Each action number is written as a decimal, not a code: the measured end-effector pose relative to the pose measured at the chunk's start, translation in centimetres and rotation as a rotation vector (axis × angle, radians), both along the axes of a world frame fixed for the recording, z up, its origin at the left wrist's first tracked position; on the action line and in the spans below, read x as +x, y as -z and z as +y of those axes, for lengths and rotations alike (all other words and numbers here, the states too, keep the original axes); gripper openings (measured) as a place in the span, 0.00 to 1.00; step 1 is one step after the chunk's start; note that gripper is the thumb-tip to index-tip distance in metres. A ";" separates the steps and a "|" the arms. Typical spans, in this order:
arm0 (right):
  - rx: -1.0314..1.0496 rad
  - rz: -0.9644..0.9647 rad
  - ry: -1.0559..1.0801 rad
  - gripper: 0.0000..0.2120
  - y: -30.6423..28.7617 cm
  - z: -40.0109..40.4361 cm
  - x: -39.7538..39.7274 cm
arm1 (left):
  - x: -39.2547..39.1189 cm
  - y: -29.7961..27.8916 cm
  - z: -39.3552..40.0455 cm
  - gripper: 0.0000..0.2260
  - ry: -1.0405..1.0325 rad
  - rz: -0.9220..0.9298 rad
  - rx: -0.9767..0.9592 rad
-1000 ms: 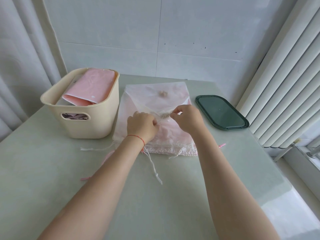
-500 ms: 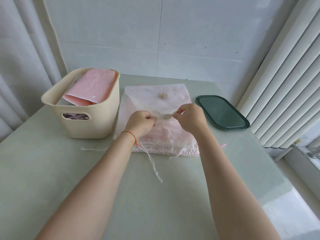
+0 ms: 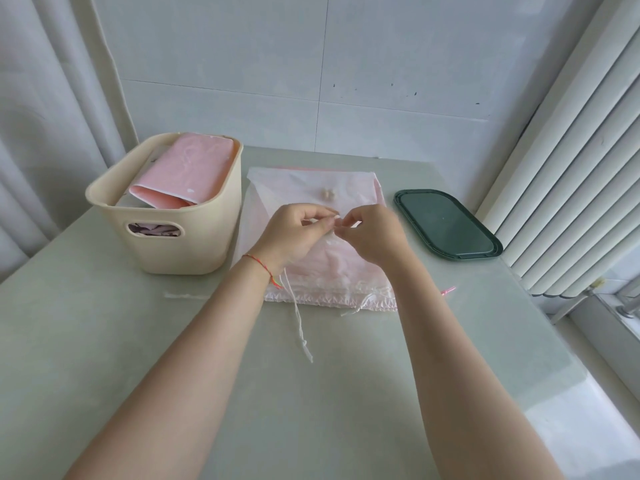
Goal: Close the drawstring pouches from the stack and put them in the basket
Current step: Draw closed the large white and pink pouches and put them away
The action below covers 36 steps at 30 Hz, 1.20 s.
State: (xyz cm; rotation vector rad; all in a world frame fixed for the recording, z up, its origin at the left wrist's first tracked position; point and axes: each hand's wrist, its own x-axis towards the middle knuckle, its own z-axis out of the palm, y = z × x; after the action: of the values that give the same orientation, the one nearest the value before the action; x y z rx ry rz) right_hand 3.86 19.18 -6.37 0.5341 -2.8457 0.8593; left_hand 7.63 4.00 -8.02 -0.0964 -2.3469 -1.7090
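A stack of sheer pink and white drawstring pouches (image 3: 304, 192) lies flat in the middle of the table. Over its centre, my left hand (image 3: 294, 233) and my right hand (image 3: 372, 233) meet fingertip to fingertip, both pinching a thin white drawstring (image 3: 330, 227). More white cord (image 3: 299, 323) trails from under my left wrist toward me. The cream plastic basket (image 3: 194, 251) stands left of the stack, with a folded pink pouch (image 3: 187, 171) leaning inside it.
A dark green tray lid (image 3: 446, 225) lies right of the stack. A short white cord (image 3: 185, 296) lies on the table in front of the basket. White wall behind, curtain at left, ribbed radiator at right. The table edge drops off at the right.
My hands have come closer together over the stack, so the fingertips now nearly touch; the drawstring span between them has shortened.
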 end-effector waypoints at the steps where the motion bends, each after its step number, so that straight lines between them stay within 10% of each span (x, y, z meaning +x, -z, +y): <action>1: -0.001 0.006 -0.015 0.07 -0.2 0.1 0.1 | 0.1 0.1 0.2 0.08 0.006 -0.015 0.038; 22: -0.330 -0.370 -0.159 0.14 -3.2 1.7 1.2 | -0.1 1.7 -0.1 0.07 0.068 -0.080 -0.207; 29: -0.960 -0.406 -0.387 0.14 -3.2 1.5 0.5 | 0.1 1.0 -0.1 0.11 0.096 -0.136 -0.177; 36: -0.392 -0.150 -0.168 0.06 -1.2 0.4 0.3 | 0.7 -0.3 -0.4 0.15 0.023 -0.295 0.120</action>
State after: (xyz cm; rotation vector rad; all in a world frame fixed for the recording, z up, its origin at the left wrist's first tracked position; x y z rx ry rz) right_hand 4.19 19.55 -5.17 0.6833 -2.6750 1.5005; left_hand 8.31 3.64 -7.68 0.1612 -2.4416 -1.9902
